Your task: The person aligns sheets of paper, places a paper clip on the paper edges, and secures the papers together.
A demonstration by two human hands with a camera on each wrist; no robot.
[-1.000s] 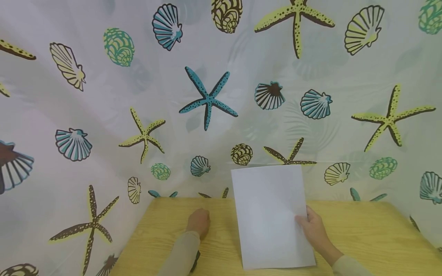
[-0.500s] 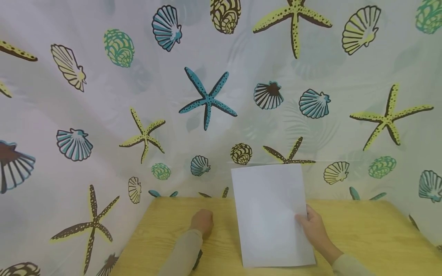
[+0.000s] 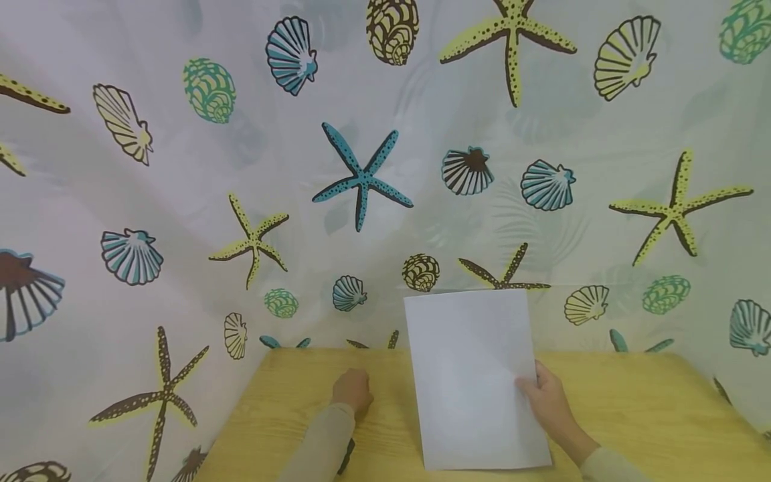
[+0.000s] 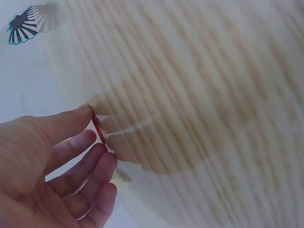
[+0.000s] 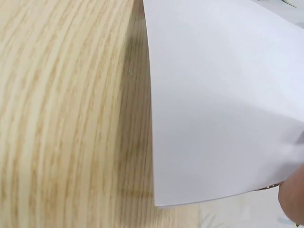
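Note:
In the head view my right hand (image 3: pixel 551 408) grips a white sheet of paper (image 3: pixel 472 381) by its right edge, thumb on the front. The sheet stands tilted up over the table, and in the right wrist view the paper (image 5: pixel 218 109) fills much of the picture, with one fingertip at its edge. My left hand (image 3: pixel 354 391) is low over the table, left of the sheet. From the left wrist, that hand (image 4: pixel 61 161) pinches a thin red paper clip (image 4: pixel 99 128) between thumb and fingertips. The head view hides the clip.
A pale wooden table (image 3: pixel 632 408) lies under both hands. Behind it and along both sides hangs a white curtain (image 3: pixel 385 254) printed with starfish and shells. A dark band (image 3: pixel 346 455) shows at the left wrist.
My left hand has shifted slightly to the right, and its fingers show a little more at the front. The paper and right hand stay nearly still.

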